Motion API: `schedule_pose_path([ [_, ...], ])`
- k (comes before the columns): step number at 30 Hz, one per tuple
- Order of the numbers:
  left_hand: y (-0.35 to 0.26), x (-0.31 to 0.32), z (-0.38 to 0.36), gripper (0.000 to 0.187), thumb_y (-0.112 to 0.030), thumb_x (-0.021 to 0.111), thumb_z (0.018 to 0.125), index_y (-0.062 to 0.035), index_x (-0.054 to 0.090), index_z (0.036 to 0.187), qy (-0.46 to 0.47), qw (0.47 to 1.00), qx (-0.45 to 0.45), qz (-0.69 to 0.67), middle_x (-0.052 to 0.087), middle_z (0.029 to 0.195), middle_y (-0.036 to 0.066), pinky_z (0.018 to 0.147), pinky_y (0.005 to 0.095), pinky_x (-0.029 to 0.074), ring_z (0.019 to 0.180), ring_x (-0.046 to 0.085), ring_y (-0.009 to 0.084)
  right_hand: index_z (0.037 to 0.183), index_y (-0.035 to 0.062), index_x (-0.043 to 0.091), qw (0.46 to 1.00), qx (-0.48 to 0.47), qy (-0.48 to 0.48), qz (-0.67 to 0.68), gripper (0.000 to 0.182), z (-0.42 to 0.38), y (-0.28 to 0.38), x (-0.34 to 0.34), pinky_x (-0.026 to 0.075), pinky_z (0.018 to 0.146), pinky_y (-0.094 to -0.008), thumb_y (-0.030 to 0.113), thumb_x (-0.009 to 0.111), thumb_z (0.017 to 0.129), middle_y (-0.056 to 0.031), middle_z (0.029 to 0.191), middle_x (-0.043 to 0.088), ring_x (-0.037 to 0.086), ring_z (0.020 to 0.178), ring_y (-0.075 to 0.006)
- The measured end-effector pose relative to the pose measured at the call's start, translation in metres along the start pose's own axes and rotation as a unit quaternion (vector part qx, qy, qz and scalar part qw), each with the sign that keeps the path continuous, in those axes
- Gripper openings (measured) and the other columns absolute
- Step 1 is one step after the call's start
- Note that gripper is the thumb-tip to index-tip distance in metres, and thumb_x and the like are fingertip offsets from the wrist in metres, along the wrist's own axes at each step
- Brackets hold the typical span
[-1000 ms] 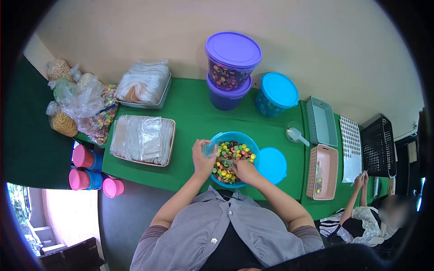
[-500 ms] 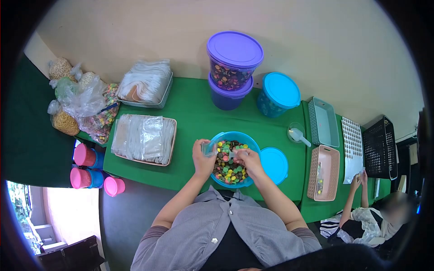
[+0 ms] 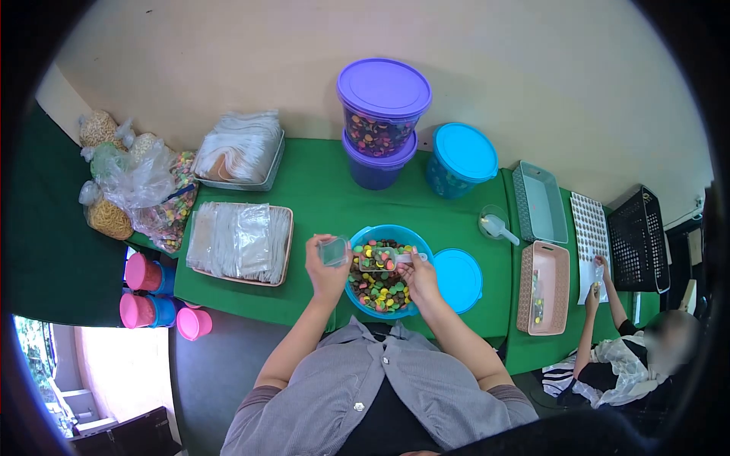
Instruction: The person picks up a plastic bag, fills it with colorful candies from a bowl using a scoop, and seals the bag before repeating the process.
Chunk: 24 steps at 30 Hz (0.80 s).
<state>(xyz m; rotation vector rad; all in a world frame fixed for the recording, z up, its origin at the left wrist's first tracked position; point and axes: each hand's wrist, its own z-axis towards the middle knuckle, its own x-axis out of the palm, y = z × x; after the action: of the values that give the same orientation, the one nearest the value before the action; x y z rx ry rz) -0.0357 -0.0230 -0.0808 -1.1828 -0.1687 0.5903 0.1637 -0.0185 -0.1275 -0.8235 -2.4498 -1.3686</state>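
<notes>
My left hand (image 3: 325, 275) is closed around a small clear plastic container (image 3: 333, 251), held tilted at the left rim of a blue tub (image 3: 401, 231). In my right hand (image 3: 419, 277) is the handle of a clear scoop (image 3: 378, 260), level above the tub and loaded with candies. Colourful round candies (image 3: 380, 292) in yellow, green, pink and brown fill much of the tub. The scoop and the container are a short way apart. Just right of the tub lies a blue lid (image 3: 459, 281).
Left of the tub, a pink basket (image 3: 286, 247) holds plastic bags. Behind stand stacked purple-lidded tubs (image 3: 384, 90) and a blue-lidded tub (image 3: 465, 152). A cup with another scoop (image 3: 497, 226) and a pink basket (image 3: 557, 304) are rightward. A co-worker's hands (image 3: 595, 292) are far right.
My right hand has brought the scoop up from among the candies, now full and in plain view. My left hand has shifted left with the container. The co-worker's hands have moved apart.
</notes>
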Motion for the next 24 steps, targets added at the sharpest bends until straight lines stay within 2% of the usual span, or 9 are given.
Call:
schedule_pose_path([
  [2,-0.018,-0.009,0.010,0.045,-0.009,0.079,0.072,-0.0032,0.049,0.105,-0.016,1.000,-0.004,-0.025,0.057,0.092,0.010,0.082,0.0323,0.047,0.088,0.058,0.0200,0.103,0.0018,0.054,0.999,-0.025,0.016,0.020,0.029,-0.013,0.011,0.004,0.051,0.066,-0.0257,0.030,0.052,0.099,-0.0055,0.084,0.058,0.057,0.072,-0.0127],
  [4,-0.035,-0.018,0.019,0.052,-0.015,0.083,0.070,-0.0033,0.048,0.107,-0.037,0.995,0.074,-0.053,0.056,0.092,0.009,0.080,0.0310,0.047,0.087,0.057,0.0170,0.103,0.0023,0.054,0.998,-0.042,0.022,0.028,0.030,-0.031,0.026,0.010,0.050,0.066,-0.0253,0.031,0.052,0.099,-0.0047,0.084,0.058,0.056,0.072,-0.0119],
  [5,-0.043,-0.022,0.022,0.052,-0.015,0.083,0.070,-0.0033,0.048,0.107,-0.036,0.995,0.075,-0.053,0.056,0.092,0.009,0.080,0.0310,0.047,0.087,0.057,0.0170,0.103,0.0027,0.054,0.997,-0.059,0.027,0.037,0.030,-0.039,0.034,0.012,0.049,0.065,-0.0249,0.033,0.052,0.098,-0.0039,0.083,0.057,0.055,0.072,-0.0110],
  [8,-0.062,-0.027,0.026,0.058,-0.023,0.084,0.070,-0.0022,0.047,0.110,0.021,0.990,0.098,-0.103,0.054,0.096,0.006,0.083,0.0309,0.046,0.089,0.055,0.0164,0.100,0.0038,0.054,0.994,-0.083,0.029,0.063,0.028,-0.053,0.059,0.009,0.047,0.063,-0.0244,0.032,0.050,0.099,-0.0028,0.079,0.057,0.055,0.069,-0.0105],
  [10,-0.071,-0.020,0.022,0.061,-0.026,0.084,0.070,-0.0036,0.047,0.114,0.147,0.984,0.048,-0.087,0.055,0.097,0.007,0.083,0.0319,0.047,0.090,0.056,0.0170,0.098,0.0044,0.054,0.992,-0.099,0.021,0.080,0.025,-0.068,0.082,0.014,0.045,0.061,-0.0242,0.030,0.051,0.099,-0.0020,0.077,0.056,0.054,0.067,-0.0100],
  [11,-0.073,-0.015,0.020,0.061,-0.026,0.084,0.070,-0.0036,0.047,0.114,0.149,0.984,0.049,-0.088,0.055,0.097,0.007,0.083,0.0319,0.047,0.090,0.056,0.0170,0.097,0.0046,0.054,0.986,-0.137,0.025,0.086,0.024,-0.072,0.092,0.011,0.044,0.060,-0.0242,0.029,0.051,0.099,-0.0019,0.076,0.055,0.053,0.065,-0.0100],
  [13,-0.078,-0.004,0.017,0.062,-0.025,0.083,0.070,-0.0056,0.047,0.117,0.254,0.966,0.049,-0.012,0.057,0.099,0.008,0.083,0.0332,0.048,0.092,0.059,0.0186,0.094,0.0046,0.054,0.975,-0.196,0.019,0.102,0.022,-0.082,0.111,0.012,0.042,0.058,-0.0240,0.026,0.053,0.098,-0.0020,0.073,0.054,0.051,0.063,-0.0103],
  [17,-0.083,0.020,0.009,0.067,-0.021,0.083,0.066,-0.0058,0.044,0.119,0.349,0.936,0.041,-0.009,0.058,0.101,0.011,0.083,0.0344,0.049,0.093,0.061,0.0231,0.094,0.0035,0.053,0.961,-0.272,0.001,0.054,0.023,-0.105,0.142,0.020,0.042,0.057,-0.0245,0.026,0.053,0.098,-0.0033,0.072,0.054,0.051,0.062,-0.0113],
  [24,-0.078,0.035,0.002,0.076,-0.026,0.084,0.063,-0.0048,0.040,0.122,0.403,0.915,0.029,-0.004,0.057,0.105,0.017,0.087,0.0405,0.046,0.101,0.058,0.0318,0.092,0.0026,0.053,0.954,-0.293,0.006,-0.056,0.024,-0.094,0.134,0.014,0.042,0.051,-0.0256,0.026,0.051,0.099,-0.0047,0.070,0.056,0.052,0.055,-0.0111],
])
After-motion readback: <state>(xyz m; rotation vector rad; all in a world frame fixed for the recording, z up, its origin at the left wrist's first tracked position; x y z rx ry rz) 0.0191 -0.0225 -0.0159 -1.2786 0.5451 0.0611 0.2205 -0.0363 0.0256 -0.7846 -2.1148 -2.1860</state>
